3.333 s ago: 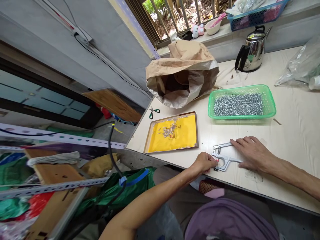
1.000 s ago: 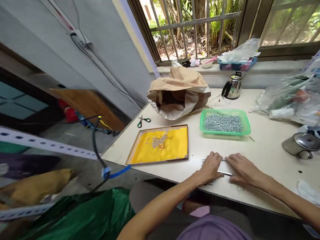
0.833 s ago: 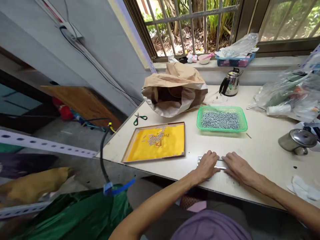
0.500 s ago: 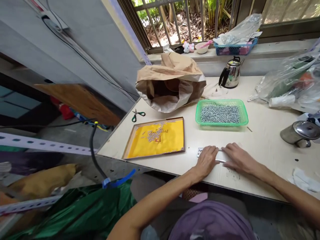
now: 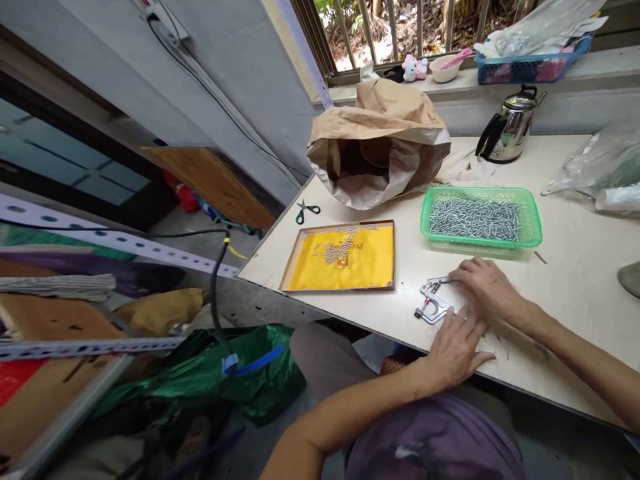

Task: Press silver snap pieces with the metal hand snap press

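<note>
A silver plier-like hand tool (image 5: 434,301) with a C-shaped jaw and a small red part lies on the table, its jaw end pointing left and its handles spread apart. My right hand (image 5: 490,288) has its fingers curled at the upper handle. Over the end of the lower side lies my left hand (image 5: 456,343), fingers stretched out and thumb spread away to the right. The handle ends are hidden under my hands. Beyond them stands a green basket (image 5: 531,217) of small metal pins. To the left, a shallow tray (image 5: 394,257) with a yellow lining holds several similar pins (image 5: 337,251).
Green-handled scissors (image 5: 306,211) lie near the table's left edge. An open brown paper bag (image 5: 380,147) and a metal kettle (image 5: 513,127) stand at the back. Clear plastic bags (image 5: 600,167) are on the right. A blue basket (image 5: 530,67) sits on the windowsill.
The tool's handles were close together between my hands; now they are apart and its jaw end is uncovered. My right hand has shifted up from my left. The view has turned left.
</note>
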`<state>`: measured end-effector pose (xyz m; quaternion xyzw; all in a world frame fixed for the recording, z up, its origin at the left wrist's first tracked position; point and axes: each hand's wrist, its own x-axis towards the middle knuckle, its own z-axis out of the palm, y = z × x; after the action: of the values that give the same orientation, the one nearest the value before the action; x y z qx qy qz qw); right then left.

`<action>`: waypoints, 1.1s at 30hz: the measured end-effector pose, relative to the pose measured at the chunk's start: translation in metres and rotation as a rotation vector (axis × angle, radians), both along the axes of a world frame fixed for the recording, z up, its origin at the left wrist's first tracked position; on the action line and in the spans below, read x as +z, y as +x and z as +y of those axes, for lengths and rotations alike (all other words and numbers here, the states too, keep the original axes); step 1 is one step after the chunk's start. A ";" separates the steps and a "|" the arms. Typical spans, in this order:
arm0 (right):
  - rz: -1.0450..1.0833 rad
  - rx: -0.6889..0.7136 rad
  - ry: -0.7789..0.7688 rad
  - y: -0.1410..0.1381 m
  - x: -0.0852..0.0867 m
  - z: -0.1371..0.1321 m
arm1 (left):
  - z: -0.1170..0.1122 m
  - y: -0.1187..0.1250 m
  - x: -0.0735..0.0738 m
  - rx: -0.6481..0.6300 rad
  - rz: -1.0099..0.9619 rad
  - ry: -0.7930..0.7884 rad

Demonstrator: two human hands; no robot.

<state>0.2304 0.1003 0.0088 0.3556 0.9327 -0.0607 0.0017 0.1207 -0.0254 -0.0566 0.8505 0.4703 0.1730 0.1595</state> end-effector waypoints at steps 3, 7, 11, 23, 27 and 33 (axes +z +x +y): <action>-0.001 0.242 -0.048 -0.034 -0.001 -0.018 | -0.001 0.004 -0.008 -0.002 -0.019 -0.051; 0.005 0.410 0.038 -0.062 -0.022 -0.032 | -0.001 0.005 -0.011 -0.038 0.013 0.001; 0.385 0.489 0.139 -0.069 -0.030 -0.032 | 0.004 0.002 -0.004 -0.051 0.133 0.113; 0.374 -0.212 0.442 0.023 0.056 0.053 | 0.050 -0.120 0.048 0.607 0.102 0.068; 0.495 -0.137 0.172 0.037 0.014 0.014 | 0.085 -0.157 0.053 0.705 0.120 -0.286; 0.548 -0.106 -0.233 0.037 -0.039 -0.038 | 0.102 -0.157 0.046 0.565 0.235 -0.357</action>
<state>0.2677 0.0624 -0.0298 0.3716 0.8652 -0.2610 -0.2125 -0.0363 0.0767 -0.0104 0.6596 0.7250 0.0265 0.1965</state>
